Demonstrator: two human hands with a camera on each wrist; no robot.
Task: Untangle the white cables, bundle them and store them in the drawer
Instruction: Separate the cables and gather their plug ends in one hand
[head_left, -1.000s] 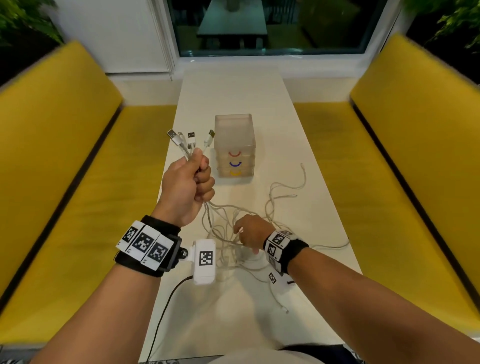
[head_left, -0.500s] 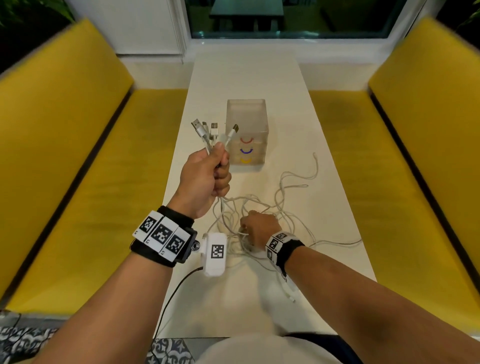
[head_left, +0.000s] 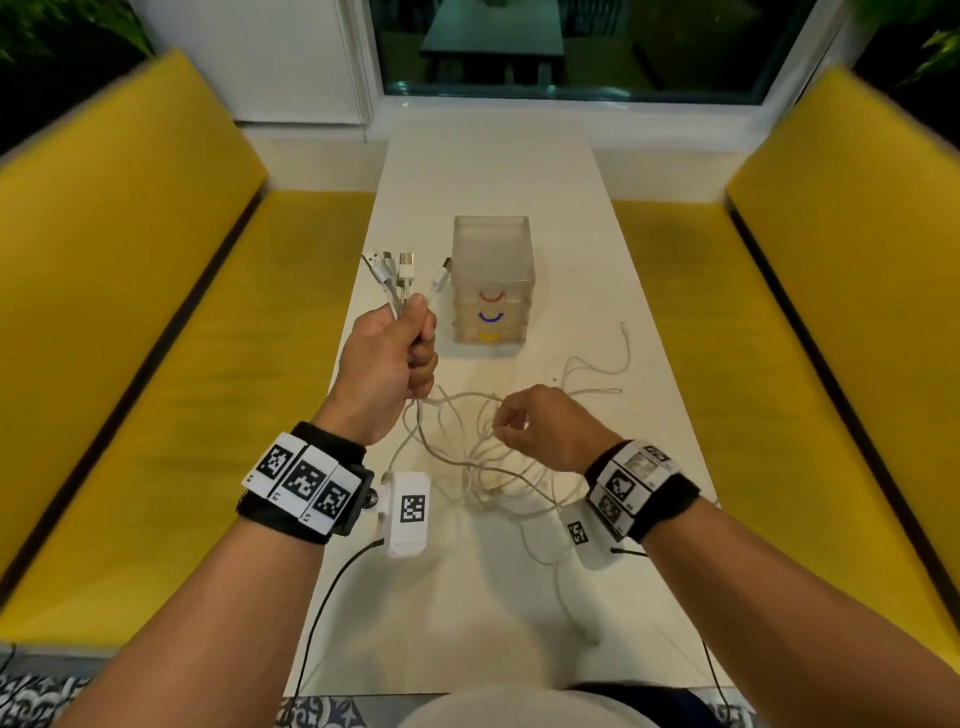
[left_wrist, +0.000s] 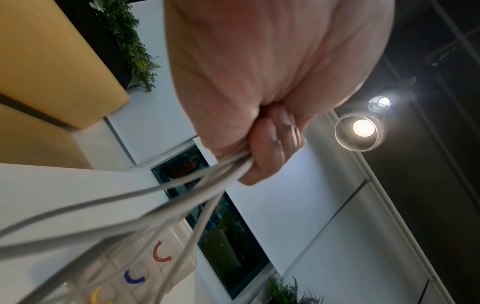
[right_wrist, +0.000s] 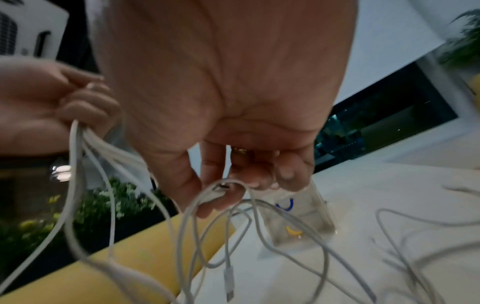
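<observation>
The left hand (head_left: 387, 364) is fisted around the white cables (head_left: 483, 457) near their plugs, at 10 o'clock from the tangle on the table (head_left: 467, 613). The right hand (head_left: 545, 426) pinches a loop. The drawer box (head_left: 492, 280) stands at 12 o'clock.

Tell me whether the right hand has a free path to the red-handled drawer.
Probably yes: nothing stands between the right hand and the red-handled drawer, but it pinches a loop of the white cables.

A long white table (head_left: 488, 171) carries a translucent drawer unit (head_left: 492, 280) and loose white cables (head_left: 587, 374).
</observation>
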